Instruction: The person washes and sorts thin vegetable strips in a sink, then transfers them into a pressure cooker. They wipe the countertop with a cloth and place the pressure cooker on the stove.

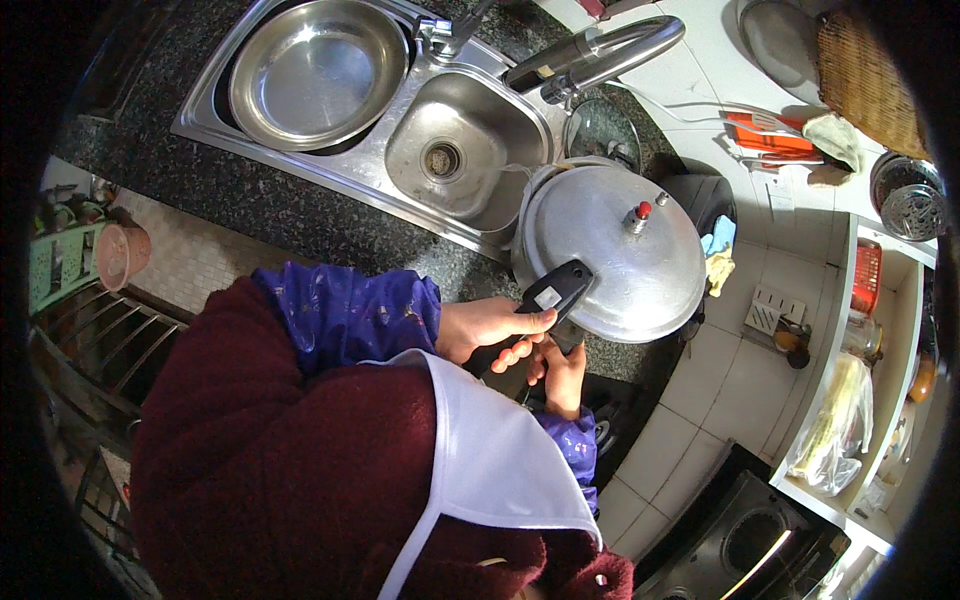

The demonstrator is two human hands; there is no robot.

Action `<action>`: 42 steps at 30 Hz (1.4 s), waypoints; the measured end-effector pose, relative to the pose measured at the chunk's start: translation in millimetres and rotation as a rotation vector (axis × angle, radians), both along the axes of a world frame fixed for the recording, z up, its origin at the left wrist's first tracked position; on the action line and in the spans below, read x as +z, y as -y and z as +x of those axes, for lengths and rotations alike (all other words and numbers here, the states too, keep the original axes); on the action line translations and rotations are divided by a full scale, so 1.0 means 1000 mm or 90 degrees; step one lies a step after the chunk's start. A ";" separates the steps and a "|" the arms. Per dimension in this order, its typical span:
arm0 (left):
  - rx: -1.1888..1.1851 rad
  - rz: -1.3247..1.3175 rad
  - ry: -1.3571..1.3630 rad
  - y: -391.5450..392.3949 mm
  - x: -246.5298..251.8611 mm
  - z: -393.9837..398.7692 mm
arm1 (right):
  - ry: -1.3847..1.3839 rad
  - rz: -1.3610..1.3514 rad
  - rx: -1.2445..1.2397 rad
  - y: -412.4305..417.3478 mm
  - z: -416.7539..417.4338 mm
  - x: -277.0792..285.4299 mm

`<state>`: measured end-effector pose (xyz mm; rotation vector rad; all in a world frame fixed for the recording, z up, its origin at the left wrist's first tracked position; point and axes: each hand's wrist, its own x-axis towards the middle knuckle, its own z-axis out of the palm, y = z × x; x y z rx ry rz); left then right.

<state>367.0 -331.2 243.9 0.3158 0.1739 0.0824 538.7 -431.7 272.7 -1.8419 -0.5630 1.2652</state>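
Note:
An aluminium pressure cooker with a domed lid and a red-tipped valve stands on the counter, right beside the sink. My left hand is closed around the black lid handle, its thumb lying on top. Lower and to the right, my right hand grips the black handle of the pot body, partly hidden by the upper handle. The two handles are close together but do not line up exactly. Both forearms wear purple sleeve covers.
The steel sink has a curved faucet; a large steel basin sits in its left bowl. Behind the cooker lies a glass lid. Utensils hang on the tiled wall. A range hood or similar black appliance is at lower right, beside open shelves.

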 end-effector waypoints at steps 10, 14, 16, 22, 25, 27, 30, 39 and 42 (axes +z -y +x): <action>0.001 0.062 -0.035 0.000 -0.001 -0.001 | 0.044 -0.008 0.017 -0.001 -0.006 0.003; 0.007 0.109 -0.031 0.000 0.003 -0.001 | 0.045 -0.001 0.025 0.002 -0.002 -0.001; 0.010 0.145 -0.037 0.000 0.004 0.000 | 0.045 -0.009 0.011 0.003 -0.001 -0.003; -0.006 0.173 -0.031 0.000 0.003 0.004 | 0.030 -0.018 -0.001 0.010 0.007 -0.010; 0.001 0.166 -0.025 -0.001 0.009 0.003 | 0.024 -0.013 -0.004 0.011 0.008 -0.012; 0.007 0.166 -0.026 0.000 0.008 0.004 | 0.025 -0.004 -0.007 0.011 0.007 -0.012; 0.009 0.177 -0.035 0.000 0.007 0.006 | 0.029 0.001 -0.017 0.011 0.004 -0.010; 0.043 0.160 -0.067 0.002 0.017 0.006 | 0.030 -0.024 0.008 0.008 0.008 -0.006; 0.055 0.147 -0.060 0.001 0.020 0.006 | 0.026 -0.018 0.010 0.005 0.005 -0.003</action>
